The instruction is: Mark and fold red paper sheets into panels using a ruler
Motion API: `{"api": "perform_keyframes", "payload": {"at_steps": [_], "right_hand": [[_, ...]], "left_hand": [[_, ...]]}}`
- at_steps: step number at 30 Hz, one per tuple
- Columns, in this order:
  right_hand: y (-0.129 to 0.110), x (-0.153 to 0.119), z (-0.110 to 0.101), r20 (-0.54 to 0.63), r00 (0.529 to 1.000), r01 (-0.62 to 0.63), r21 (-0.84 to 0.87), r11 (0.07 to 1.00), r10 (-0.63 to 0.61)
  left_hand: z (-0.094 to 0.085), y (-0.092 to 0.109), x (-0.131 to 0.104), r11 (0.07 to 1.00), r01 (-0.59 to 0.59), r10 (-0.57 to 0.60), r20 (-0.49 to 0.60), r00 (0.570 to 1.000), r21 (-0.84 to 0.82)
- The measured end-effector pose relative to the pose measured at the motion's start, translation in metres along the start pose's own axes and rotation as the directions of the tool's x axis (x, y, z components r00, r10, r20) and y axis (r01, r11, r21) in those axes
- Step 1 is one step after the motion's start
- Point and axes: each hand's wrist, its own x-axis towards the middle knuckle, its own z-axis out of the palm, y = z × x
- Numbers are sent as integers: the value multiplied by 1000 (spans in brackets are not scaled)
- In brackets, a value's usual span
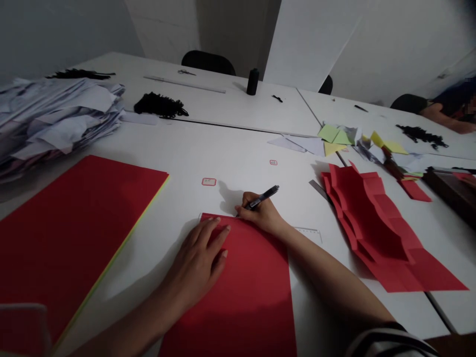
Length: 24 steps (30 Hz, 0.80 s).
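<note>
A sheet of red paper (253, 287) lies in front of me on the white table. My left hand (201, 253) rests flat on its upper left part, fingers stretched out. In my right hand (262, 213) is a dark pen (263, 196), its tip down at the sheet's far edge. What looks like a clear ruler (310, 232) with small marks shows to the right of the sheet, and the right forearm crosses in front of it. Just beyond my hands, a small red-bordered label (208, 182) is on the tabletop.
A stack of red sheets (89, 213) with a yellow edge lies left, below heaped white paper (55, 119). Folded red paper (375, 223) and a metal ruler (318, 189) are at right. Farther back are black yarn (159, 105), a black bottle (253, 82) and another person's arm (448, 119).
</note>
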Motion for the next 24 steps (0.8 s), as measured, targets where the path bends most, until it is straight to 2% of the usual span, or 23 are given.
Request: {"api": "perform_keyframes", "payload": {"at_steps": [10, 24], "right_hand": [[0, 0, 1, 3, 1000, 0, -23, 1000, 0], [0, -2, 4, 2, 1000, -11, -9, 1000, 11]], "left_hand": [[-3, 2, 0, 999, 10, -11, -17, 1000, -45], [-2, 2, 0, 1000, 4, -4, -20, 1000, -9]]}}
